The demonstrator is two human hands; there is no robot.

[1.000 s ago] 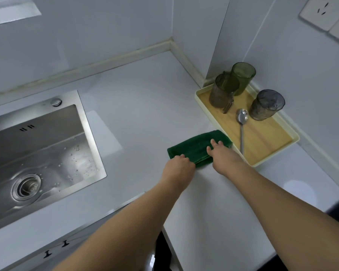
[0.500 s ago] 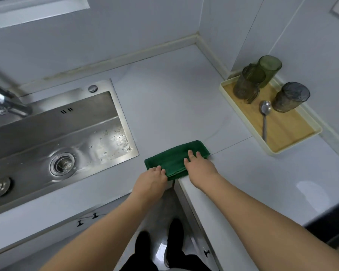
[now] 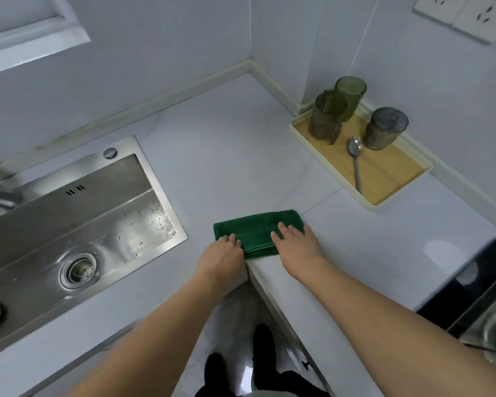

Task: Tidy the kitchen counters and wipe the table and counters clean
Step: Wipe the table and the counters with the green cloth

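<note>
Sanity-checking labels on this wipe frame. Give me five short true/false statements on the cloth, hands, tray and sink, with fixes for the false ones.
1. Both hands rest on the green cloth. True: left hand on its left end, right hand on its right.
2. The cloth lies inside the sink. False: it lies on the counter, at the inner corner of its front edge.
3. The spoon lies on the tray. True.
4. The tray holds one cup. False: three cups stand on it.
5. The right hand's fingers are balled in a fist. False: they lie straight on the cloth.
</note>
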